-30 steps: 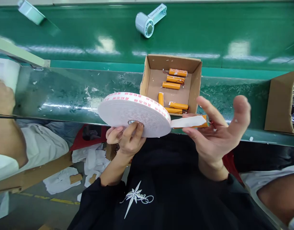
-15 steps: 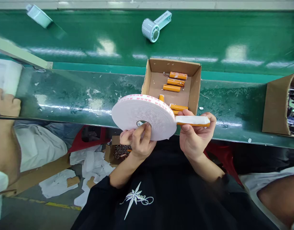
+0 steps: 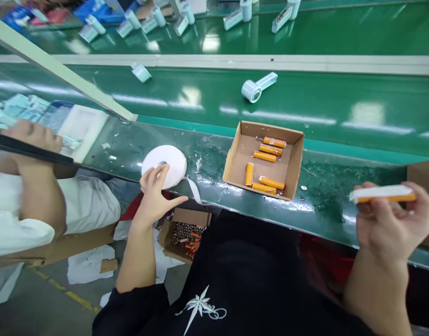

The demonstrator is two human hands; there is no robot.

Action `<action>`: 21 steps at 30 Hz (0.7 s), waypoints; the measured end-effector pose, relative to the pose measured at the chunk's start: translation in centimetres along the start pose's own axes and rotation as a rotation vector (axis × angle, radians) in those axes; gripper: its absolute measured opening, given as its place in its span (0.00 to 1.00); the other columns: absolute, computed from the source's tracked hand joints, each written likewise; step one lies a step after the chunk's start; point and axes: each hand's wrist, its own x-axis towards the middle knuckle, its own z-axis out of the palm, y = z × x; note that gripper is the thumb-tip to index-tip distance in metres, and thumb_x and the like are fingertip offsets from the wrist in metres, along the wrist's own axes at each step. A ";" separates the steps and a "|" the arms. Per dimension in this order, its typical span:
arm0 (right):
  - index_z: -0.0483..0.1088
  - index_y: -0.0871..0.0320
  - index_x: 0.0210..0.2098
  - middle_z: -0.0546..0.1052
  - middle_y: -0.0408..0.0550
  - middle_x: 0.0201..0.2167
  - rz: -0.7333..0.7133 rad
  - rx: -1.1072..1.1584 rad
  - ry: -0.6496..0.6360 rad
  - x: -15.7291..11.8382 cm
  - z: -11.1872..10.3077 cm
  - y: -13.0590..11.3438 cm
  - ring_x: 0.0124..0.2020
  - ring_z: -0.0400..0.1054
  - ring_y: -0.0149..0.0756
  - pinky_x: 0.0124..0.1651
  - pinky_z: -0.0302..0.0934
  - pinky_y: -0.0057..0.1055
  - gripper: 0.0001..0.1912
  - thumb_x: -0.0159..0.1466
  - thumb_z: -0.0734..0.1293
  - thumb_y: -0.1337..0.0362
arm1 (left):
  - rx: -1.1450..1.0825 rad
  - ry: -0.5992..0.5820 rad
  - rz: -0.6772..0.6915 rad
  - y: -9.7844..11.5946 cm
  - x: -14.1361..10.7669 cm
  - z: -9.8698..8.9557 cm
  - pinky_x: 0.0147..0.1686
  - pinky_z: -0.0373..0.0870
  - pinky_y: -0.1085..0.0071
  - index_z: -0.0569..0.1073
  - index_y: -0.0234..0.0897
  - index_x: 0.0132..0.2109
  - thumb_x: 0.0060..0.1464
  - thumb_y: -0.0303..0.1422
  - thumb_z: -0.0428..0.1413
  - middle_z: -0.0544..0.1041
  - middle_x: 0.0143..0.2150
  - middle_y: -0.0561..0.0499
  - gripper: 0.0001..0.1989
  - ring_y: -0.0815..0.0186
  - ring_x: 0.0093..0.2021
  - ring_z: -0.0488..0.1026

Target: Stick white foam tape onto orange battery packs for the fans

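Off to the right, my right hand [image 3: 392,224] grips an orange cylindrical battery [image 3: 392,198] with a strip of white foam tape [image 3: 384,190] along its top side. A roll of white double-sided tape [image 3: 172,168] lies flat at the bench's front edge on the left, its loose end curling over the edge. My left hand [image 3: 153,193] is over the roll with thumb spread wide and fingertips resting near its core. Between my hands, a shallow cardboard box [image 3: 231,163] contains several more orange batteries [image 3: 265,156].
A pale blue handheld fan body [image 3: 252,91] lies on the green conveyor [image 3: 322,102] behind the box. At left, a co-worker's hand [image 3: 36,135] is beside a white tray [image 3: 92,123]. Another cardboard box [image 3: 422,175] stands at far right; an open carton [image 3: 191,217] sits below the bench.
The tape roll has gone from being held up to lying on the bench at left. My right hand has carried the taped battery away to the right, separate from the roll. The view has shifted.
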 end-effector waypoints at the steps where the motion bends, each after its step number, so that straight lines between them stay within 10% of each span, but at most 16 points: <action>1: 0.74 0.40 0.52 0.79 0.43 0.32 0.035 0.006 0.004 -1.0 -0.7 1.0 0.41 0.81 0.55 0.54 0.73 0.66 0.31 0.51 0.84 0.57 | -0.055 0.051 0.074 0.9 0.7 -0.2 0.70 0.58 0.43 0.66 0.44 0.70 0.51 0.49 0.69 0.69 0.69 0.40 0.43 0.41 0.71 0.60; 5: 0.74 0.43 0.52 0.83 0.44 0.30 0.136 0.011 0.063 -3.0 -3.4 3.5 0.41 0.82 0.59 0.62 0.67 0.73 0.35 0.47 0.85 0.55 | -0.237 0.154 0.355 6.8 8.5 1.6 0.63 0.69 0.57 0.77 0.45 0.57 0.66 0.46 0.58 0.81 0.52 0.49 0.18 0.57 0.56 0.75; 12: 0.70 0.53 0.54 0.86 0.53 0.37 0.231 0.084 -0.062 -2.0 -3.8 4.4 0.45 0.83 0.53 0.57 0.74 0.55 0.36 0.50 0.84 0.54 | 0.037 -0.075 0.258 20.3 30.1 8.0 0.64 0.66 0.55 0.63 0.38 0.73 0.67 0.50 0.54 0.70 0.69 0.38 0.34 0.48 0.66 0.68; 21: 0.67 0.53 0.57 0.86 0.56 0.45 0.261 0.148 -0.192 -2.6 -3.5 5.2 0.51 0.82 0.51 0.56 0.76 0.47 0.36 0.56 0.82 0.51 | 0.342 -0.175 0.402 26.1 34.7 11.1 0.63 0.67 0.49 0.69 0.46 0.68 0.63 0.52 0.54 0.71 0.66 0.37 0.31 0.40 0.68 0.65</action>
